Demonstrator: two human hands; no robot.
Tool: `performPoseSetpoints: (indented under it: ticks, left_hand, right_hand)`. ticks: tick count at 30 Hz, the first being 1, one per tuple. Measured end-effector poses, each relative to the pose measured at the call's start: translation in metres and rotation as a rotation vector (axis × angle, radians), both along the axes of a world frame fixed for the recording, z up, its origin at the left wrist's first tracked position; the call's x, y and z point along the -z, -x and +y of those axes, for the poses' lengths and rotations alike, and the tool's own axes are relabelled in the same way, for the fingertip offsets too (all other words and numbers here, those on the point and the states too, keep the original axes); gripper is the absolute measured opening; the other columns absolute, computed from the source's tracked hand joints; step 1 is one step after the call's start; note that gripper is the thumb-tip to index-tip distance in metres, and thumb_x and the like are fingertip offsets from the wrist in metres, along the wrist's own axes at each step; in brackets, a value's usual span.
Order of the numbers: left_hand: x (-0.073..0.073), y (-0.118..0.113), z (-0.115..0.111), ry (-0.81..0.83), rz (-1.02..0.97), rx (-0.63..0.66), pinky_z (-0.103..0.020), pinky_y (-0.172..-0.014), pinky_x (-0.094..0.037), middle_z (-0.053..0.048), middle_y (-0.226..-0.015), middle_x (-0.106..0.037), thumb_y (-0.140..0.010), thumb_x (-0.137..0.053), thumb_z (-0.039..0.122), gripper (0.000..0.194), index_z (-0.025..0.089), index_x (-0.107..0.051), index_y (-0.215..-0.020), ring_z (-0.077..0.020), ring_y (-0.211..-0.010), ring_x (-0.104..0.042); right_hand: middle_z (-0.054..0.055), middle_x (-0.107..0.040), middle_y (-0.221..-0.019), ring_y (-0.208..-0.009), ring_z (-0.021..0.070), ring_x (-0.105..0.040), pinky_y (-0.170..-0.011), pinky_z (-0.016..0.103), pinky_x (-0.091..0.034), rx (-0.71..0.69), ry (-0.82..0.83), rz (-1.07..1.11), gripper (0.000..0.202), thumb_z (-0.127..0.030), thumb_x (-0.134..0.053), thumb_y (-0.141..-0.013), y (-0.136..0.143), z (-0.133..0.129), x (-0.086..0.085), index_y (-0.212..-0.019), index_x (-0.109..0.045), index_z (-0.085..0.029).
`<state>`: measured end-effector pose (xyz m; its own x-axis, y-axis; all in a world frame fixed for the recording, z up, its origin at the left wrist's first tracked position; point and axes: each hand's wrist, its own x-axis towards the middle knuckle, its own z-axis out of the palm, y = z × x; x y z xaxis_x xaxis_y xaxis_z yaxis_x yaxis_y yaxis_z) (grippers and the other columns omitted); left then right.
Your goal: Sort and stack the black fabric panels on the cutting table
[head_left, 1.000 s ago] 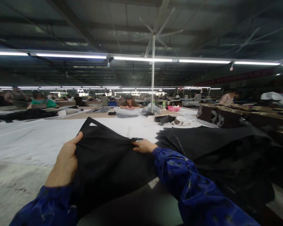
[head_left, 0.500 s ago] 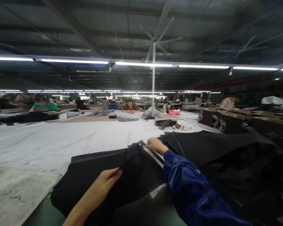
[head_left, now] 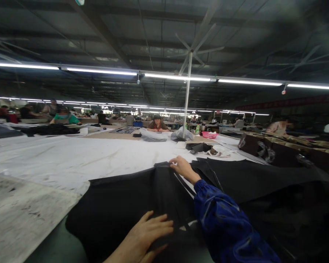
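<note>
Black fabric [head_left: 126, 204]: spread on bench [head_left: 57, 160], bare white room left.
Your left hand [head_left: 148, 233]: flat, grip open.
Your right hand [head_left: 182, 168]: grip pinching far edge.

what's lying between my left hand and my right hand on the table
In the head view, only the black cloth stretches between the left hand, flat on it, and the right hand at its far edge.

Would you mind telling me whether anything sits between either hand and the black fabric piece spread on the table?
Nothing visible does. The left hand lies flat on the black fabric piece near its front edge, and the right hand grips its far edge. The stacked black fabric lies to the right, apart from both contacts.
</note>
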<state>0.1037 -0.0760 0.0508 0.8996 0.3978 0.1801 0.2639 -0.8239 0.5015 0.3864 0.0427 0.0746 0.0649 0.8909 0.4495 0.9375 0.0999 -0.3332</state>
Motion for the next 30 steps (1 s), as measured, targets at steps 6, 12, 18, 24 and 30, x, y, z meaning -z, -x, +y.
performPoseSetpoints:
  ticks: [6, 12, 18, 24, 30]
  left_hand:
    - [-0.017, 0.017, -0.01, 0.078, 0.051, 0.134, -0.051, -0.115, -0.015, 0.001, -0.137, -0.052, -0.089, -0.051, 0.045, 0.043, 0.038, -0.051, -0.131, -0.024, -0.134, -0.038]
    - [-0.026, 0.048, 0.038, 0.041, -0.271, -0.096, -0.044, -0.109, -0.035, -0.004, -0.139, -0.05, -0.08, -0.06, 0.051, 0.055, 0.031, -0.052, -0.131, -0.0267, -0.131, -0.042]
    - [-0.022, 0.022, 0.117, -0.634, -0.49, -0.655, -0.057, -0.109, -0.025, -0.008, -0.13, -0.058, -0.082, -0.056, 0.022, 0.034, 0.022, -0.063, -0.116, -0.0322, -0.129, -0.043]
    - [-0.051, 0.05, 0.118, -0.31, -0.483, -0.445, -0.044, -0.1, -0.039, -0.003, -0.087, -0.072, -0.083, -0.054, 0.034, 0.021, 0.021, -0.07, -0.08, -0.0225, -0.09, -0.064]
    - [-0.125, 0.091, 0.079, 0.304, -0.228, -0.351, -0.027, -0.061, -0.048, -0.002, -0.07, -0.068, -0.067, -0.068, 0.049, 0.032, 0.017, -0.07, -0.072, -0.0204, -0.067, -0.06]
  right_hand:
    - [0.004, -0.056, -0.092, -0.081, 0.0147, -0.054, -0.075, 0.025, -0.039, -0.072, -0.13, -0.111, 0.015, -0.019, -0.05, -0.087, 0.008, -0.011, -0.01, -0.085, -0.065, -0.019]
    - [0.004, -0.057, -0.086, -0.081, 0.0152, -0.053, -0.076, 0.026, -0.04, -0.199, -0.291, -0.182, 0.013, -0.013, -0.046, -0.085, 0.013, -0.036, -0.045, -0.078, -0.055, -0.017]
    - [0.005, -0.057, -0.085, -0.079, 0.0147, -0.054, -0.076, 0.026, -0.041, -0.297, -0.271, -0.321, 0.014, -0.01, -0.043, -0.083, 0.033, -0.081, -0.095, -0.076, -0.053, -0.018]
    - [0.004, -0.057, -0.08, -0.074, 0.0159, -0.051, -0.072, 0.029, -0.041, -0.346, -0.238, -0.315, 0.012, -0.012, -0.042, -0.08, 0.04, -0.13, -0.125, -0.073, -0.049, -0.018]
    - [0.004, -0.06, -0.079, -0.073, 0.0164, -0.055, -0.064, 0.028, -0.043, -0.475, -0.12, 0.07, 0.015, -0.027, -0.048, -0.082, 0.043, -0.185, -0.166, -0.071, -0.055, -0.02]
